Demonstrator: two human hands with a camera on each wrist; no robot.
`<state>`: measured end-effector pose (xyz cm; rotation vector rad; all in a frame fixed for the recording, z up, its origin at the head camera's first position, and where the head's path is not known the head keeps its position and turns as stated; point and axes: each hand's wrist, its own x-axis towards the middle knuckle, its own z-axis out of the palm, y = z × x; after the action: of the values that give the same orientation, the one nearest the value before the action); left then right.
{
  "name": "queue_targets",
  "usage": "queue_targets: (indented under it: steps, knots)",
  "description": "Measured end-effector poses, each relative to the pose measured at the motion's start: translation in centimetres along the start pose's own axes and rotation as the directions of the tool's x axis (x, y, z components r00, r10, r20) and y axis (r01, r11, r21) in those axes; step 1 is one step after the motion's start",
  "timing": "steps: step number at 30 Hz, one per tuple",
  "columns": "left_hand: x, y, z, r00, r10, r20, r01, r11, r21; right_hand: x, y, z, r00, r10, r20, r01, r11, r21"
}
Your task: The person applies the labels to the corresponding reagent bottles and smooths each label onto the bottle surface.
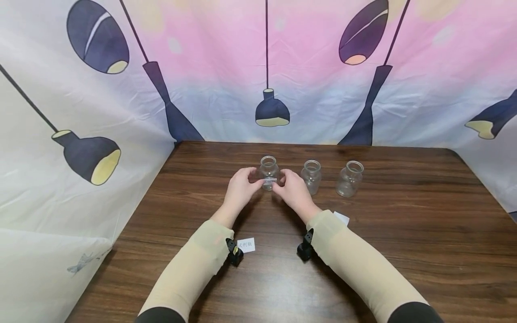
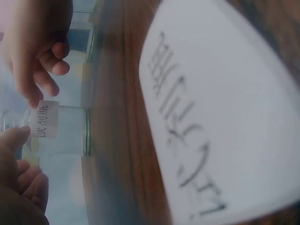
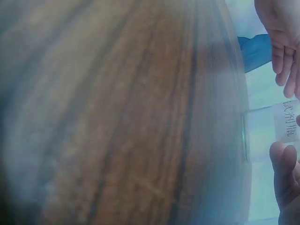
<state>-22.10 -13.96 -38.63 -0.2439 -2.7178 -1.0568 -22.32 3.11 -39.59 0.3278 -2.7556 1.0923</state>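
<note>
A clear glass jar (image 1: 268, 169) stands upright toward the back of the dark wood-grained tabletop (image 1: 408, 229), about 12 o'clock in the head view from the person's forearms. A small white label (image 1: 269, 181) with handwritten Chinese characters lies flat across its front. The left hand (image 1: 240, 187) is at the jar's 8 o'clock, its thumb touching one end of the label, its other fingers loosely bent and apart from the thumb beside the glass. The right hand (image 1: 295, 189) is at 4 o'clock, its thumb at the label's other end and its fingers likewise spread apart from it; neither hand is clamped on the jar. At 3 o'clock a second jar (image 1: 313, 178) stands just beyond the right hand, and farther out in that direction is a third jar (image 1: 349, 180), both upright and see-through. A loose paper slip (image 1: 247, 245) bearing similar characters lies near 7 o'clock, beside the left sleeve (image 1: 194, 264). Another white slip (image 1: 342, 218) shows at 4 o'clock, partly hidden by the right sleeve (image 1: 355, 264). Behind the tabletop hangs a cloth (image 1: 226, 67) printed with dark lamps.
</note>
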Motion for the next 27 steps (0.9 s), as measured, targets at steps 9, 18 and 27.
queue_targets:
  steps: [9,18,27]
  knots:
    - [0.1,0.2,0.0,0.999,-0.011,0.032,0.011,1.0,-0.014,0.7,-0.1,0.0,0.999,0.017,0.034,-0.018,0.999,0.026]
    - [0.4,0.2,0.2,0.998,-0.025,0.051,0.028,0.999,-0.044,0.9,-0.1,0.2,0.996,-0.021,0.087,0.018,0.999,0.027]
    - [0.7,-0.2,0.2,0.996,0.059,0.067,-0.061,0.998,0.026,1.2,-0.2,-0.4,0.993,-0.023,0.112,0.022,1.0,0.009]
